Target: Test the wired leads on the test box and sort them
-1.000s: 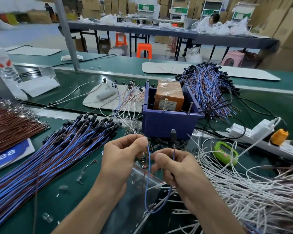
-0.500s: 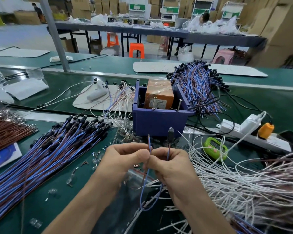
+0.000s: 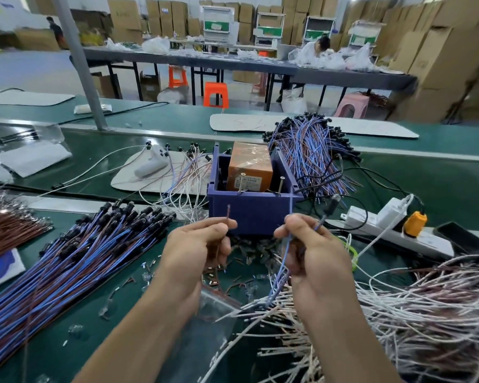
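Lead (image 3: 281, 272) is being pinched by left hand (image 3: 197, 247) and right hand (image 3: 315, 258) before test box (image 3: 252, 214), seemingly awaiting testing and sorting.

My left hand (image 3: 197, 252): raised, thumb and forefinger pinching brown wire end (image 3: 228, 215). My right hand (image 3: 315, 261): level, apart from left, fingers curled round blue wire (image 3: 280, 273). Forearms bare.

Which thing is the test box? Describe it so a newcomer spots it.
On the green bench, look just beyond the person's left hand and right hand. The test box is the open-topped purple bin holding an orange block, with two screws at its front rim. Its neighbours are wire bundles and a power strip; it alone is purple.
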`<state>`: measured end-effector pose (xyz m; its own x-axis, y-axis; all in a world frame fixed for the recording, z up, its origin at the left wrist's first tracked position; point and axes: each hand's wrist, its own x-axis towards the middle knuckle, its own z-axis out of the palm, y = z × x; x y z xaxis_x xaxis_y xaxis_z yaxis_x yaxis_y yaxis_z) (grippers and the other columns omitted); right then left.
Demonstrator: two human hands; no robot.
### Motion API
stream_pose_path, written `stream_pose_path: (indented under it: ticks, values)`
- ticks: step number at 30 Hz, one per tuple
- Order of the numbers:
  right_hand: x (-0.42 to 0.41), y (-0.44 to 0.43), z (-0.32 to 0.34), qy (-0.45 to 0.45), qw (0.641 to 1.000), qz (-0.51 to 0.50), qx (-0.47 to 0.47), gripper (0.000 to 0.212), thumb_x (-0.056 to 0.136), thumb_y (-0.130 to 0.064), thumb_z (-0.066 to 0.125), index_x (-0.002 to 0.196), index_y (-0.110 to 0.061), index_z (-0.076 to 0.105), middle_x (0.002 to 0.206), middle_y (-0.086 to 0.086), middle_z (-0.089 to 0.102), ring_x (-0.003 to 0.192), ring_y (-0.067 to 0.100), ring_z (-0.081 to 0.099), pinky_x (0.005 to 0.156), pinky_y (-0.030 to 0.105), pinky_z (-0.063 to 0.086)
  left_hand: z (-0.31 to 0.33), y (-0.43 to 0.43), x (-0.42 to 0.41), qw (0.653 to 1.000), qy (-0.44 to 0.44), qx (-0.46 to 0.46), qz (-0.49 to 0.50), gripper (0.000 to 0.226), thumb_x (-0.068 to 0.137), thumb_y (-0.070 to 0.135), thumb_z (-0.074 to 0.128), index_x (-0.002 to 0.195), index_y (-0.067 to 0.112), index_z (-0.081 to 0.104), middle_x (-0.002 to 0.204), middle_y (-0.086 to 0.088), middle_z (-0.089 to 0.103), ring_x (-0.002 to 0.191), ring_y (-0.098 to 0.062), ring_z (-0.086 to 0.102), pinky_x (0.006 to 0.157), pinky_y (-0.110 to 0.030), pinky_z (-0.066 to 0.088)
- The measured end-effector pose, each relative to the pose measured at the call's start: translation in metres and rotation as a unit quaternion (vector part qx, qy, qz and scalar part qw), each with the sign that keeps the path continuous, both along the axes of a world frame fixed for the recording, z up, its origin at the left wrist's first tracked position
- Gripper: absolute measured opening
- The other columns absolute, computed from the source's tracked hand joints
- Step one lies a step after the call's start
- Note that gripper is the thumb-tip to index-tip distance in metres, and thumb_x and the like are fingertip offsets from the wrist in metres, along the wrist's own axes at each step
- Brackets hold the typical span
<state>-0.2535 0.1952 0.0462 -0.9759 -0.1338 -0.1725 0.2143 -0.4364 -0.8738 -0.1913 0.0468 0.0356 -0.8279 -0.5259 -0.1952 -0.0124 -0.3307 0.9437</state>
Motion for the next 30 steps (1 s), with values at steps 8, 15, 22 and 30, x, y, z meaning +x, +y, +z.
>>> stream_pose_path:
  ticks: [8, 15, 22, 30]
  values:
    - [-0.033, -0.008, 0.003, -0.054, 0.997, -0.046, -0.004, 0.022, 0.095, -0.006, 0.063, 0.075, -0.014, 0.06, 0.055, 0.001, 0.059, 0.045, 0.012, 0.043, 0.044, 0.021, 0.03, 0.016, -0.006, -0.033, 0.95, -0.064, -0.304, -0.044, 0.022, 0.093, 0.007, 0.07, 0.097, 0.028, 0.078, 0.07, 0.008, 0.077, 0.067, -0.005, 0.073, 0.068, -0.021, 0.058]
    - [-0.041, -0.009, -0.007, -0.018, 0.992, -0.01, -0.127, 0.023, 0.08, 0.002, 0.066, 0.065, -0.015, 0.067, 0.057, 0.004, 0.054, 0.05, 0.013, 0.048, 0.047, 0.021, 0.036, 0.034, -0.022, -0.042, 0.88, -0.069, -0.466, 0.051, 0.021, 0.081, 0.036, 0.086, 0.064, 0.034, 0.075, 0.054, 0.02, 0.068, 0.05, 0.004, 0.065, 0.057, -0.025, 0.054]
    - [-0.035, -0.013, -0.028, -0.027, 0.989, 0.028, -0.144, 0.013, 0.065, -0.004, 0.068, 0.076, -0.005, 0.074, 0.061, 0.007, 0.056, 0.051, 0.014, 0.05, 0.045, 0.021, 0.039, 0.027, -0.028, -0.049, 0.881, -0.061, -0.462, 0.088, 0.023, 0.08, 0.038, 0.085, 0.061, 0.035, 0.074, 0.049, 0.017, 0.066, 0.044, 0.002, 0.062, 0.057, -0.025, 0.048]
    - [-0.037, -0.014, -0.032, -0.019, 0.99, 0.034, -0.137, 0.015, 0.067, -0.002, 0.067, 0.082, -0.002, 0.07, 0.063, 0.007, 0.058, 0.051, 0.014, 0.048, 0.044, 0.022, 0.037, 0.018, -0.03, -0.053, 0.89, -0.05, -0.442, 0.105, 0.023, 0.081, 0.037, 0.084, 0.061, 0.033, 0.074, 0.048, 0.014, 0.065, 0.039, 0.0, 0.058, 0.053, -0.022, 0.045]
